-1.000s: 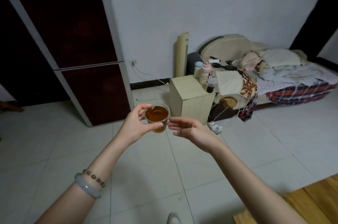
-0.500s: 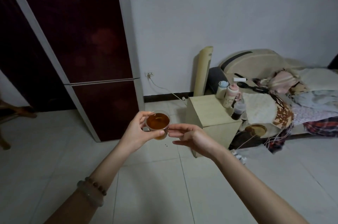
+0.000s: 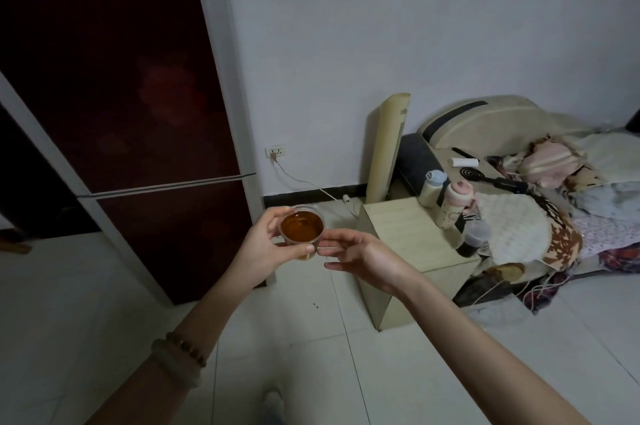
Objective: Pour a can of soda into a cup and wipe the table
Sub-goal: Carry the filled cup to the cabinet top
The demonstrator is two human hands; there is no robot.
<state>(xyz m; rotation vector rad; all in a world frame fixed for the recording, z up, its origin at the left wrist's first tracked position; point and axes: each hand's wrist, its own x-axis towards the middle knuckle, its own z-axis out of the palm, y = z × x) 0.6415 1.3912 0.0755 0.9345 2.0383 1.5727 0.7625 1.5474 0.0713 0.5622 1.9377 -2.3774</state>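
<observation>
The cup (image 3: 302, 229) is held in the air above the tiled floor (image 3: 311, 372), filled near the brim with amber liquid; the left hand (image 3: 263, 246) pinches its wall between thumb and fingers; the right hand (image 3: 360, 256) is spread, fingertips touching the cup's side. The cup appears light, clear, probably thin-walled; grip at mid-wall and keep level to prevent spillage.

Small clear cup (image 3: 306, 208), upright, near-full of amber soda (image 3: 302, 227); held aloft, just left of beige cabinet (image 3: 408, 241).
</observation>
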